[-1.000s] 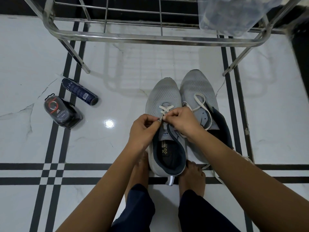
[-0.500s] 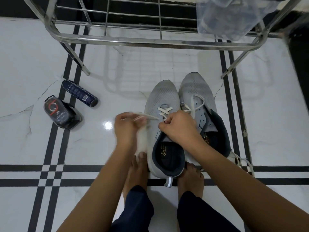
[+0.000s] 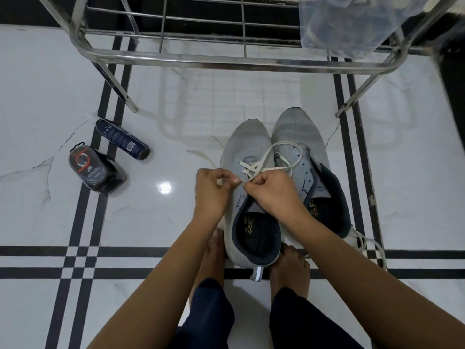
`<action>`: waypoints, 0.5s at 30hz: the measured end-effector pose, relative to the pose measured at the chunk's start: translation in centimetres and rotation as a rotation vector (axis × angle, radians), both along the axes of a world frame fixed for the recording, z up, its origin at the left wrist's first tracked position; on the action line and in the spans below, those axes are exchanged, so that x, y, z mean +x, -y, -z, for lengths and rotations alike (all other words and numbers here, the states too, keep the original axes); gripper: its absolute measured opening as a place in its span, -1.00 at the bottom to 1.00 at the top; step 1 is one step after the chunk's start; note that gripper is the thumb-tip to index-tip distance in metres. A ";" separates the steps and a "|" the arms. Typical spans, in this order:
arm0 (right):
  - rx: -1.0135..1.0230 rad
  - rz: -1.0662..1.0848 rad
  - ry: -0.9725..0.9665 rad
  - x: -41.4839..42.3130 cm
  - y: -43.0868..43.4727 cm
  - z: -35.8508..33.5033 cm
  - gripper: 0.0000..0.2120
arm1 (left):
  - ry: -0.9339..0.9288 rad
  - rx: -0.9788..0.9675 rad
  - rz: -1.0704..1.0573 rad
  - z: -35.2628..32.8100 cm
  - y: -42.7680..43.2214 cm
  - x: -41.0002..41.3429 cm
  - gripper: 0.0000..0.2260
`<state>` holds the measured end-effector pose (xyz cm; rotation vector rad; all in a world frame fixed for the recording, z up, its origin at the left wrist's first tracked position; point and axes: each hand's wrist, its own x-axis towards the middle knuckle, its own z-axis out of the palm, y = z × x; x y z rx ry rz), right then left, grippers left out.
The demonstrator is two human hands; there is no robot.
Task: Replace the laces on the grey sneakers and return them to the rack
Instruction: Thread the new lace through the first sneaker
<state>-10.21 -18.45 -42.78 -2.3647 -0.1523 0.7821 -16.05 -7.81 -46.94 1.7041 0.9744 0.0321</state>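
Fingers [image 3: 234,179] of the left hand [image 3: 211,195] curl and pinch the white lace [image 3: 254,167]. The right hand [image 3: 273,195] pinches it too, in the middle of the frame. Both work over one grey sneaker [image 3: 247,142]. It sits touching the other sneaker [image 3: 299,129] on the shiny floor [image 3: 50,96], just below the rack [image 3: 226,60] at the top. I think it helps to hold the lace flat, poke the tip into the next hole, and pull both sides the same. The shoe tops look like soft mesh. The lace is flat and floppy. The rack is hard, shiny metal bars. A round can [image 3: 123,141] lies at the left.
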 end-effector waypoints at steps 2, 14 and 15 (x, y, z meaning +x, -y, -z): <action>0.018 0.032 -0.034 0.1 0.2 0.1 -0.76 | -0.027 0.025 -0.217 0.2 -1.2 -0.7 -0.91; 0.048 0.039 -0.036 0.0 0.2 0.6 -0.73 | -0.193 0.491 0.179 -0.7 -1.2 -0.1 -0.85; 0.040 0.036 -0.024 0.0 0.3 0.6 -0.73 | -0.242 0.458 0.015 -0.5 -2.3 -0.8 -0.84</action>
